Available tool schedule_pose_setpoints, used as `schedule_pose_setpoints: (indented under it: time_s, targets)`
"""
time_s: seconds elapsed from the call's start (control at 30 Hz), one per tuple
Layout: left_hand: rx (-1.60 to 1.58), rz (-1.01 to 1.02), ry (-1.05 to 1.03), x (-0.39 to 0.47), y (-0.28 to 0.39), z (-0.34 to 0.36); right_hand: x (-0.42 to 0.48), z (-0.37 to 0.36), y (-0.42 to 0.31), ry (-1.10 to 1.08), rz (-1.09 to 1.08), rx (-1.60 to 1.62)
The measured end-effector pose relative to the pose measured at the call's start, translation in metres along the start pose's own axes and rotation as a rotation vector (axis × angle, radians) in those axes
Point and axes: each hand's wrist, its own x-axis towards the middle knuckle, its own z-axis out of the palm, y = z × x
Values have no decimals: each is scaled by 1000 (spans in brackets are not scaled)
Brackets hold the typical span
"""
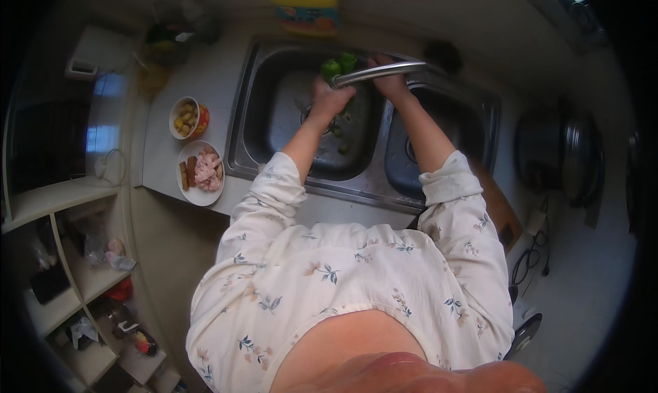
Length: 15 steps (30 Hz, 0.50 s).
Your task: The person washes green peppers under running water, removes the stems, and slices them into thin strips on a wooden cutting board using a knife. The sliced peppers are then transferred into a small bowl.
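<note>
My left hand is over the left basin of a steel double sink, beneath the tip of the faucet spout. Its fingers hold green peppers, which stick out beyond the hand. My right hand is behind the spout, near the divider between the basins. The spout covers part of it, and whether its fingers grip anything is unclear. Small green pieces lie on the left basin's floor, close to the drain.
A paper tub of cut yellowish food and a white plate with pink raw meat stand left of the sink. Behind it is a yellow oil jug. Cookware and a wooden board are at right.
</note>
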Motion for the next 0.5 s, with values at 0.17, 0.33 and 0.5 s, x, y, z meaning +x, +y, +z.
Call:
schedule_pose_setpoints:
  time_s: [0.17, 0.33, 0.5]
  targets:
    - [369, 135, -7, -9, 1, -32, -53, -8, 0, 92, 57, 228]
    - [-364, -319, -61, -20, -23, -60, -84, -12, 0, 425, -239, 95]
    - [580, -168, 95, -33, -48, -68, -133, -18, -9, 212, -27, 316]
